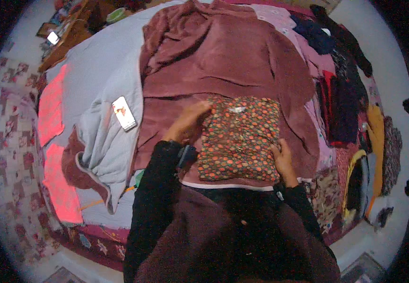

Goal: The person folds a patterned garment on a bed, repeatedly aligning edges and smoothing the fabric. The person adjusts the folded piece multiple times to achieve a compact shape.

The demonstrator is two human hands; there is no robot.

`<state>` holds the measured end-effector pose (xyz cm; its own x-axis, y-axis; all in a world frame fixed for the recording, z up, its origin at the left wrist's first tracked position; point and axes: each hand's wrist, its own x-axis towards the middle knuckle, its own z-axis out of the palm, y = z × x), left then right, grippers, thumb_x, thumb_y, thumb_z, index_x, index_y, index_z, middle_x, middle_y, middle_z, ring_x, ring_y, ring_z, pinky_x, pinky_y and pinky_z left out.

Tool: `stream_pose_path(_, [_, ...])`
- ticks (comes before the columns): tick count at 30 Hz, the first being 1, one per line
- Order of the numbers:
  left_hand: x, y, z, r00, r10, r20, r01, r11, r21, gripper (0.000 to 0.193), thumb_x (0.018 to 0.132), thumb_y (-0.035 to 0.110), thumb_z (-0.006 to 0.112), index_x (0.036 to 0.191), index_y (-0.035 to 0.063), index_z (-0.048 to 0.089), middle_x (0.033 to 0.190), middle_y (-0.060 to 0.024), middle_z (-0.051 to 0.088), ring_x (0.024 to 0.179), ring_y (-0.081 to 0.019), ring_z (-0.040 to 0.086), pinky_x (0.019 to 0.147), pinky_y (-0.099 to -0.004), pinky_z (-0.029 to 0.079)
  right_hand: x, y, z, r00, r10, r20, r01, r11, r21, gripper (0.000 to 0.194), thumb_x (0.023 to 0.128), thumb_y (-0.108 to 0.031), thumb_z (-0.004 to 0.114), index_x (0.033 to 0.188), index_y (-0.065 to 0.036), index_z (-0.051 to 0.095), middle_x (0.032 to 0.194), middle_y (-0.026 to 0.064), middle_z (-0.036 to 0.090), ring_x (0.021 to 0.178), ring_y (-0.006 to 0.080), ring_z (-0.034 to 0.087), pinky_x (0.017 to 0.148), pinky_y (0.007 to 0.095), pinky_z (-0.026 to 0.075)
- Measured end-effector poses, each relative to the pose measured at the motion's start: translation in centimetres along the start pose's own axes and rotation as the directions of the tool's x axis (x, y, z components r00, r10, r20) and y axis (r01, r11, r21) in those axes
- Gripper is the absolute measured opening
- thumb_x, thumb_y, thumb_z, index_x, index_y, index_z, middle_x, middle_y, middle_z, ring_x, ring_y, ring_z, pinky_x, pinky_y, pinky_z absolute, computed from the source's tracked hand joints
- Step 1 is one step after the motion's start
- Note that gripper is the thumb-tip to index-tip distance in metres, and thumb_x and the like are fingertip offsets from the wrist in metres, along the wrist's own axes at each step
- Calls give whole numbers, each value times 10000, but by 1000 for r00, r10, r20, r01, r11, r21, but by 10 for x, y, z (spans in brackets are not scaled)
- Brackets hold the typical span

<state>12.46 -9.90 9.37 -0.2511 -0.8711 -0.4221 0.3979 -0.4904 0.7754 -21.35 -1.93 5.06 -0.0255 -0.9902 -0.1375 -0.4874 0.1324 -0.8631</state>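
A folded garment (239, 141) with a dense print of small orange and yellow flowers lies in front of me as a neat rectangle. A pale label (238, 109) shows at its neckline. Along the garment's upper left edge rests my left hand (190, 120); its fingertips are blurred, and whether they grip the cloth is unclear. My right hand (285, 161) has the right edge between thumb and fingers. Beneath the garment spreads a dusty-rose plush blanket (232, 53), with a pale grey underside (112, 148) turned up on the left.
A lit phone (123, 113) lies on the grey cloth to the left. Bright pink cloth pieces (61, 184) sit along the left edge. Several folded clothes, including a dark one with red (342, 109) and a mustard one (376, 148), line the right side. Patterned floor (13, 159) shows at left.
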Motion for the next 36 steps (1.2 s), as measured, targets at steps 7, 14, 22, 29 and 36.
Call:
stream_pose_path(7, [-4,7,-1,993,-119,21,121,987,-110,358,1008,240,519,1270,6,590,1217,-54,650,1097,-163,612,932,-330,488,1,3,-4,995,95,40,-95,995,-1,219,931,-158,615,1093,-18,573,1021,130,647,964,198,604,852,354,471])
stream_pose_path(14, [5,-4,-19,992,-107,69,84,959,270,274,891,36,594,1159,3,644,1165,-51,666,994,-170,653,848,-310,520,3,5,-2,996,78,49,-79,997,20,243,944,-163,605,1123,-1,574,1042,138,649,995,219,611,877,358,472])
stream_pose_path(22, [24,5,-5,905,409,119,-159,65,985,228,848,160,656,1063,104,707,1085,-140,672,943,-287,676,793,-411,525,0,-3,-5,997,58,45,-57,998,-34,270,946,-146,598,1169,4,568,1098,142,656,1034,225,614,907,363,470])
stream_pose_path(29, [36,-3,-4,944,329,6,-141,389,911,246,876,205,657,1093,93,692,929,-84,697,871,-253,664,779,-362,510,1,-2,-6,996,76,56,-74,997,-37,318,938,-156,604,1202,15,559,1119,156,661,1059,238,620,923,367,470])
stream_pose_path(36, [24,3,-15,988,156,-17,-133,889,438,167,952,244,626,970,87,680,748,65,555,686,-48,496,625,-221,394,0,-2,-5,983,176,47,-175,984,-7,317,935,-177,605,1180,21,565,1135,157,652,1064,248,615,921,363,469])
